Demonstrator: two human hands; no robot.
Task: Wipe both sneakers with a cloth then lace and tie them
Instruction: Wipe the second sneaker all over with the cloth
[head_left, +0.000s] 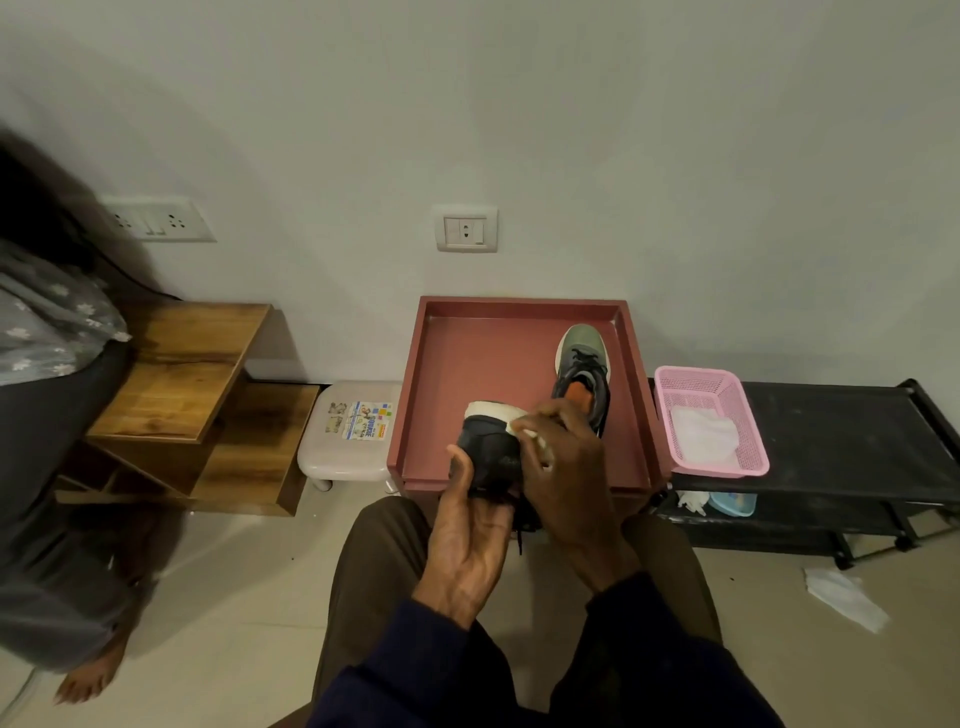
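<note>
My left hand (470, 525) grips a dark sneaker (488, 447) with a white sole from below, holding it tilted over the front edge of the red tray-top table (415, 374). My right hand (566, 462) presses a small white cloth (532, 434) against the sneaker's sole edge; most of the cloth is hidden under my fingers. The second sneaker (584, 364), green-grey with an orange lining, lies in the tray at the far right, toe pointing to the wall. A dark lace hangs below the held sneaker.
A pink basket (748, 415) holding a white cloth sits on a black rack (857, 441) to the right. A small white stool (353, 431) and wooden shelves (192, 395) stand at left. Another person stands at far left. Crumpled paper (844, 597) lies on the floor.
</note>
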